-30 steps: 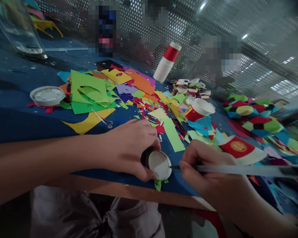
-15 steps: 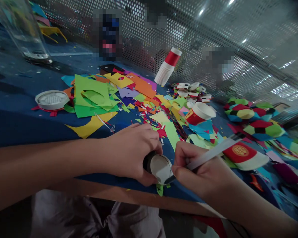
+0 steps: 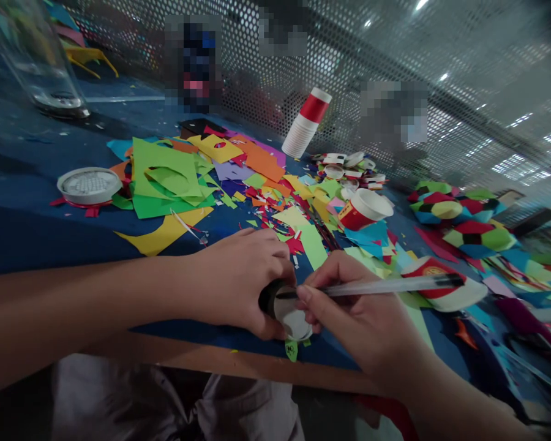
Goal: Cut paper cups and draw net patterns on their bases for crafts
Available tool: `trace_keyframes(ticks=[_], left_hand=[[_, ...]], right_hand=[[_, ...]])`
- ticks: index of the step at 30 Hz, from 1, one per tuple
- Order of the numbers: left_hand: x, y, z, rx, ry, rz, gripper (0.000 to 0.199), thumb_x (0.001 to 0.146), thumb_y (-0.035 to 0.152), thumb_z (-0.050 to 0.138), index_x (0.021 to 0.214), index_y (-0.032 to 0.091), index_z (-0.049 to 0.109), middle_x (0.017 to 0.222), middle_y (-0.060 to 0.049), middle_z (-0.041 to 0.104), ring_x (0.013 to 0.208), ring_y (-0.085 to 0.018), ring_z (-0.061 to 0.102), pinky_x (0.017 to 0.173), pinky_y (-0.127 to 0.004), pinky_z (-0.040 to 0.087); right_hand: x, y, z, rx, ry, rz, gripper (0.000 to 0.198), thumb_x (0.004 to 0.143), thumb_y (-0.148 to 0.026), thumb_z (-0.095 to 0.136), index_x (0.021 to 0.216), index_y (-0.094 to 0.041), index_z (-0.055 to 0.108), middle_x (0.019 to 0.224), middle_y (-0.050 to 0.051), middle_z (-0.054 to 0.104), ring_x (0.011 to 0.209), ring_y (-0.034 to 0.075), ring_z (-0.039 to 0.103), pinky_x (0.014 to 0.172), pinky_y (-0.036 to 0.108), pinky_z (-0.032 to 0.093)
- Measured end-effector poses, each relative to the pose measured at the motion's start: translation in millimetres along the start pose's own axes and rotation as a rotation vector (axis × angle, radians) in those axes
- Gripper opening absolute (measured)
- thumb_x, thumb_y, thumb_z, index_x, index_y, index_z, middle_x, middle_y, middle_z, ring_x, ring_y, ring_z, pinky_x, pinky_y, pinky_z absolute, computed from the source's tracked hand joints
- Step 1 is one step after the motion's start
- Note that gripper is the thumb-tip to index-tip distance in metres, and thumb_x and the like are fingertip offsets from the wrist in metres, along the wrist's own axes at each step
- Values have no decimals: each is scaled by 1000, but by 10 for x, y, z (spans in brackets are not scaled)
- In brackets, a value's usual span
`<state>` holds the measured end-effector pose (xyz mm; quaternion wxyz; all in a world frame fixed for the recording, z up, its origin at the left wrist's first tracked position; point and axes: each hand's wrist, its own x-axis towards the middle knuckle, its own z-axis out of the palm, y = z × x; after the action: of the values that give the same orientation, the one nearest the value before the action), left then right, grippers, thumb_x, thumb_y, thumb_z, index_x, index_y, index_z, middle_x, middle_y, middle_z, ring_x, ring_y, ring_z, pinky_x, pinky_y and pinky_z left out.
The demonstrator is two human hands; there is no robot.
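Near the table's front edge, my left hand (image 3: 257,285) is closed around a small round piece that looks like a cut-down paper cup base (image 3: 294,321). Its pale round face is turned up, and a dark rim shows under my fingers. A small green paper tab (image 3: 291,350) with a drawn face sticks out at its front. My right hand (image 3: 349,300) pinches a pen (image 3: 386,285) with a clear barrel and black end. The pen's tip is over the upper left part of the pale face; whether it touches cannot be made out.
Coloured paper scraps (image 3: 165,168) spread across the blue table (image 3: 18,233). A white round lid-like piece (image 3: 89,185) lies left, a glass (image 3: 57,98) behind it. Stacked paper cups (image 3: 307,122), a single paper cup (image 3: 365,208), a cut cup (image 3: 443,285) and patchwork paper shapes (image 3: 480,236) stand beyond.
My right hand has turned, and the pen tip has gone from the lower right edge of the round face to its upper left. The pen now lies flatter. My left hand keeps its hold.
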<state>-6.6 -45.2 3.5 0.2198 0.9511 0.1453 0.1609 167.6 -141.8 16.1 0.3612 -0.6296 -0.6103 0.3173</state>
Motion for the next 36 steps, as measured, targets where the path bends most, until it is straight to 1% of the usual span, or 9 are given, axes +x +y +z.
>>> trace_keyframes(ticks=[4, 8, 12, 15, 17, 19, 24, 29, 36], left_hand=[[-9, -4, 7, 14, 11, 8, 45, 64, 46, 87, 94, 17, 71, 92, -4, 65, 90, -26, 59, 80, -38, 43], [-26, -15, 5, 5, -3, 6, 45, 65, 45, 87, 98, 18, 71, 96, -5, 65, 96, -27, 59, 82, -38, 43], [-41, -25, 3, -26, -13, -7, 45, 66, 45, 86, 100, 19, 71, 98, -4, 65, 98, -27, 58, 86, -39, 42], [-48, -13, -3, -16, -19, -29, 45, 68, 48, 85, 99, 19, 70, 99, -4, 65, 97, -27, 58, 85, -39, 41], [-54, 1, -7, 0, -9, -54, 49, 67, 53, 86, 96, 18, 68, 98, -5, 65, 96, -28, 58, 84, -40, 40], [-59, 13, -5, 21, 8, -82, 52, 64, 56, 87, 92, 18, 67, 96, -5, 64, 94, -28, 57, 83, -41, 39], [-68, 17, 23, 39, 53, -82, 55, 60, 59, 88, 89, 19, 64, 92, -3, 62, 91, -28, 56, 79, -40, 36], [-87, 25, 44, 40, 60, -87, 53, 61, 57, 88, 86, 19, 63, 91, -2, 61, 92, -27, 56, 80, -40, 36], [-72, 31, 62, 32, 80, -66, 54, 59, 57, 89, 84, 18, 62, 86, -1, 60, 86, -25, 55, 77, -39, 37]], right_hand=[[-2, 10, -10, -42, 85, -16, 19, 85, -30, 64, 71, -24, 53, 56, -3, 58, 48, 15, 54, 43, 25, 41], [-116, 23, -127, -84, 248, -58, 19, 83, -23, 65, 68, -24, 54, 60, -3, 56, 55, 16, 53, 50, 28, 39], [-290, 85, -365, 142, 440, -119, 22, 81, -15, 69, 66, -25, 55, 61, -3, 57, 56, 15, 54, 50, 26, 39], [-332, 49, -475, 313, 520, -64, 12, 82, -20, 70, 73, -25, 65, 68, 0, 64, 57, 15, 62, 49, 24, 45], [-296, -19, -460, 441, 475, -11, 5, 80, -23, 74, 79, -26, 70, 71, 1, 69, 59, 16, 66, 50, 25, 50], [-231, -78, -382, 531, 343, 41, 9, 76, -23, 78, 78, -25, 70, 72, 2, 71, 60, 16, 66, 52, 24, 51], [-72, 30, -116, 471, 96, 80, 18, 73, -17, 73, 70, -22, 56, 61, -4, 62, 50, 11, 56, 44, 20, 36], [16, 239, -15, 230, 138, -5, 24, 74, -20, 65, 63, -23, 45, 54, -6, 51, 48, 10, 45, 48, 23, 32], [58, 121, -14, 99, 41, 46, 22, 76, -29, 63, 63, -24, 46, 54, -3, 55, 49, 12, 46, 46, 24, 35]])
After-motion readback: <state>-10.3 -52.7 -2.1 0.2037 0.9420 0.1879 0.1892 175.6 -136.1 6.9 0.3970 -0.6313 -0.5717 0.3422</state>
